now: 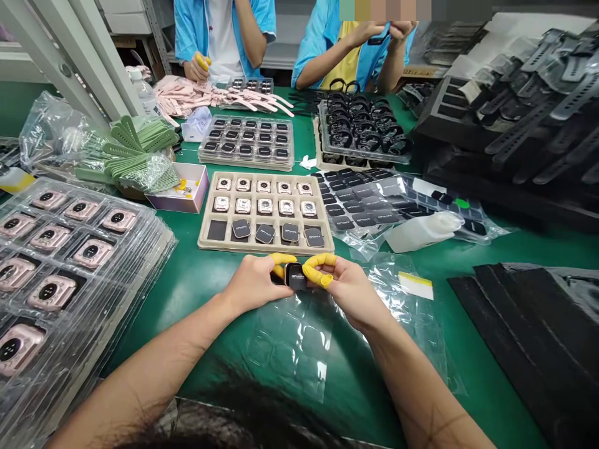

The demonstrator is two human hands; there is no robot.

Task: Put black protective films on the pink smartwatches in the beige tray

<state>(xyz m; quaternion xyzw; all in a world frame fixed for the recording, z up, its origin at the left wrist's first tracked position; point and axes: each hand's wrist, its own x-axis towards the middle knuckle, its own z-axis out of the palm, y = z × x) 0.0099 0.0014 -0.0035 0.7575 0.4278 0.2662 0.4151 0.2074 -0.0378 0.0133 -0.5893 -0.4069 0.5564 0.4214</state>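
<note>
A loose clear film sheet [285, 343] lies flat between your forearms, below your hands; a dragging wrist could well crease it or pull it along. Your left hand [257, 280] has finger and thumb closed on the edges of a small dark watch [296, 278], which sits between your two hands just short of the beige tray, and your right hand [349, 287] is pinched in on its right edge — exactly how those fingertips bite is too small to tell. With so narrow a hold, slick yellow finger covers [316, 276] or an uneven squeeze might let the watch slip, and its face could be scuffed. The green table [210, 358] carries stacked clear trays [152, 255] at your left and dark sheets [510, 337] at your right. Beyond your hands, the beige tray [262, 248] holds rows of watches, those in the front row partly skewed; a white bottle [423, 231] lies to the right, by a bag of black pieces [365, 202]. Farther off are green straps [140, 149], black bands [360, 128] and pink straps [187, 96] — then, across the table, two people in blue before a metal shelf [286, 47].
</note>
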